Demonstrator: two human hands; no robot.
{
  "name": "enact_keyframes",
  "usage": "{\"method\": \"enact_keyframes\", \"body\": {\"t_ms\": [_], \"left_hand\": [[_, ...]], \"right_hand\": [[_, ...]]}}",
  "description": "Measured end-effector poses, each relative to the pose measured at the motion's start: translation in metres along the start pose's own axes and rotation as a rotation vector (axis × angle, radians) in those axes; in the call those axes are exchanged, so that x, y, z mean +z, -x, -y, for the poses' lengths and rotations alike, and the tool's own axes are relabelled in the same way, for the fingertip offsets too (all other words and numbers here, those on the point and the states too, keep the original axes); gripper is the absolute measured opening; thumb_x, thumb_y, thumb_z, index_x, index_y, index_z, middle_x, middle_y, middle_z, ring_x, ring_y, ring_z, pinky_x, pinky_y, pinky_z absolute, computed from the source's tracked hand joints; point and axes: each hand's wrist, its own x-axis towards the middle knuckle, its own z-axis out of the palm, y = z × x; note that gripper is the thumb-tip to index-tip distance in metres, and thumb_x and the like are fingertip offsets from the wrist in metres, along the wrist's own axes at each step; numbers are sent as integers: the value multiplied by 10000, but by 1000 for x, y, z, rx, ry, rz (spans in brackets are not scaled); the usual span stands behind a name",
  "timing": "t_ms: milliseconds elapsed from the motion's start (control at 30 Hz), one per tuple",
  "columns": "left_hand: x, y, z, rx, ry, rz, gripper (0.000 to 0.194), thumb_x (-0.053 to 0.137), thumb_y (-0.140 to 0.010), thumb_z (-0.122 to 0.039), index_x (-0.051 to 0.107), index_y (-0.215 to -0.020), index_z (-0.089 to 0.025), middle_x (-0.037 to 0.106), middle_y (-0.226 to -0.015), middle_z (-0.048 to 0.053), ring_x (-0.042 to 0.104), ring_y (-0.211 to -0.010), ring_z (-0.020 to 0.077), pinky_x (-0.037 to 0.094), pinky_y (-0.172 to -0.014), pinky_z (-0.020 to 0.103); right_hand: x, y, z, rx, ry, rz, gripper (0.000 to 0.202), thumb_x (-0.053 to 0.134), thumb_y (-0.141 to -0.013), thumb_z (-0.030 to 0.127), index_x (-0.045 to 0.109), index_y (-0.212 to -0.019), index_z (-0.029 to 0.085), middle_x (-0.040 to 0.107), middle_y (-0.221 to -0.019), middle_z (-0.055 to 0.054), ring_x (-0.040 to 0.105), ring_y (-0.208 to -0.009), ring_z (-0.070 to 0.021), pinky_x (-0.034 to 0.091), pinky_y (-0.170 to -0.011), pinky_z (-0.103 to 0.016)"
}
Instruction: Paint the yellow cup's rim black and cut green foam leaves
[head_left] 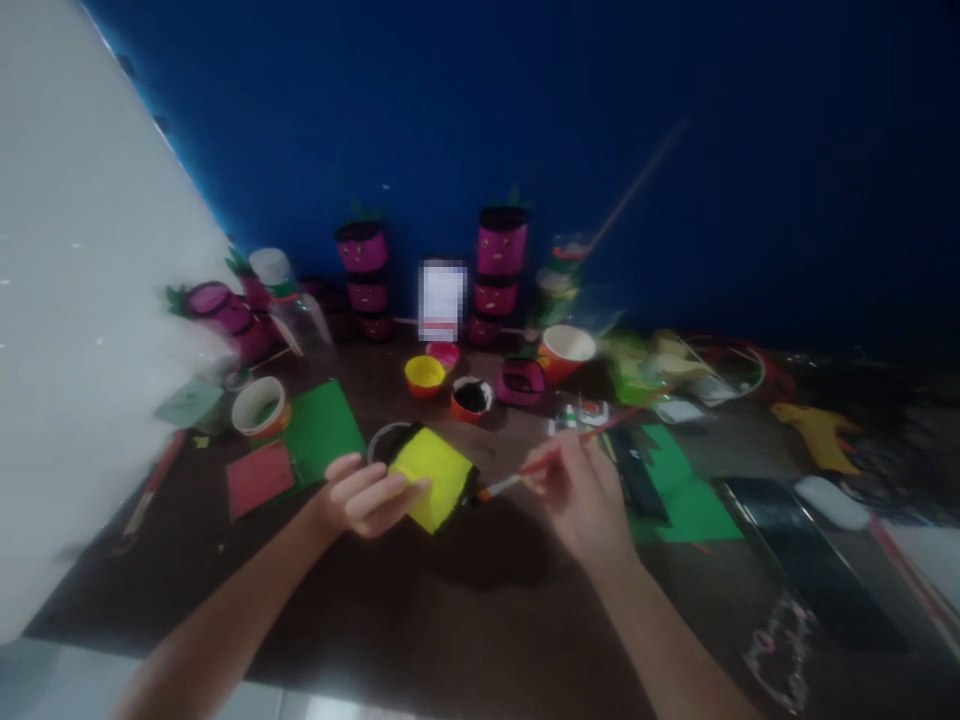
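Right hand [583, 495]: fingers clamped on paintbrush [506, 487]. Left hand [366, 497]: fingers clamped on yellow container [439, 475], brush tip at its black edge.

Exposure low; whole scene dim, darkest at far right. Smooth deep-blue wall [480, 100] fades toward black rightward; plain whitish wall [90, 250] at left reads paler, flecked with small light specks. Upright rectangular lit screen [442, 298] glows bright, broken into coarse pixel blocks. Soft-edged shadow on dark brown worktop [337, 610], below bare left hand [367, 497] and bare right hand [585, 495]. Faint sheen on flat glossy black phone [806, 560]. Haze and blur throughout; pink-and-clear beaded bracelet [780, 650] smeared. Wide-angle stretch toward corners, forearms elongated
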Motion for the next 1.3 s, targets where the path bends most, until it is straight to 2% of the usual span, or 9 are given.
{"method": "enact_keyframes", "body": {"t_ms": [200, 300, 467, 533, 667, 733, 933, 1067, 1300], "left_hand": [[-2, 0, 2, -72, 134, 95, 386, 814, -518, -382, 634, -858, -418, 473, -728, 4, 473, -770, 173, 401, -844, 314], [-3, -4, 3, 50, 206, 52, 376, 816, -546, -293, 633, -839, -443, 467, -685, -19, 452, -684, 137, 407, -816, 271], [-4, -15, 2, 261, 31, -83, 402, 815, -543, -266, 630, -867, -416, 478, -712, -10, 459, -668, 143, 443, -756, 283], [-3, -14, 2, 232, 90, -75, 403, 822, -525, -275, 630, -851, -414, 478, -706, -11, 465, -686, 146, 439, -772, 285], [-1, -4, 3, -22, 107, 108, 383, 816, -505, -384, 632, -840, -396, 472, -715, 6, 481, -760, 179, 420, -821, 325], [0, 0, 4, -78, 97, 112, 375, 808, -507, -410, 632, -837, -387, 470, -722, 13, 478, -770, 188, 420, -823, 338], [1, -1, -1, -113, 97, 89, 385, 808, -504, -415, 625, -842, -392, 474, -737, 18, 479, -792, 199, 418, -826, 347], [2, -3, -4, -162, 91, 97, 384, 806, -498, -428, 629, -836, -381, 480, -741, 21, 485, -799, 202, 421, -825, 351], [3, -2, -1, -76, 155, 83, 402, 812, -506, -389, 623, -861, -403, 481, -739, 7, 481, -795, 186, 406, -842, 339]], "right_hand": [[1, 2, -1, -15, 51, 6, 308, 608, -769, 462, 494, -697, 185, 568, -561, 23, 531, -450, -90, 439, -396, -190], [-2, -1, 1, -61, 61, -15, 300, 615, -765, 455, 502, -701, 185, 567, -569, 26, 534, -454, -88, 451, -414, -194], [-3, -1, 2, -101, 68, -2, 285, 596, -785, 443, 506, -702, 186, 574, -571, 24, 541, -460, -88, 453, -423, -189], [-2, 1, 2, -90, 94, 14, 283, 585, -793, 441, 501, -701, 187, 578, -585, 22, 543, -456, -90, 454, -413, -193], [-3, 1, 6, -114, 114, -38, 281, 598, -785, 436, 506, -697, 186, 568, -590, 22, 550, -470, -92, 468, -429, -195], [-3, 2, 9, -146, 120, -57, 273, 595, -789, 434, 511, -706, 187, 563, -587, 22, 550, -479, -92, 469, -435, -191], [0, 12, 14, -187, 213, 40, 260, 537, -835, 415, 521, -705, 190, 551, -577, 13, 547, -496, -108, 477, -441, -215], [-2, 13, 17, -258, 231, -11, 246, 562, -824, 404, 540, -716, 183, 570, -610, 1, 542, -494, -102, 454, -422, -202], [0, 20, 21, -295, 245, 60, 207, 539, -852, 344, 564, -725, 182, 562, -584, 5, 555, -517, -111, 473, -463, -218]]}}
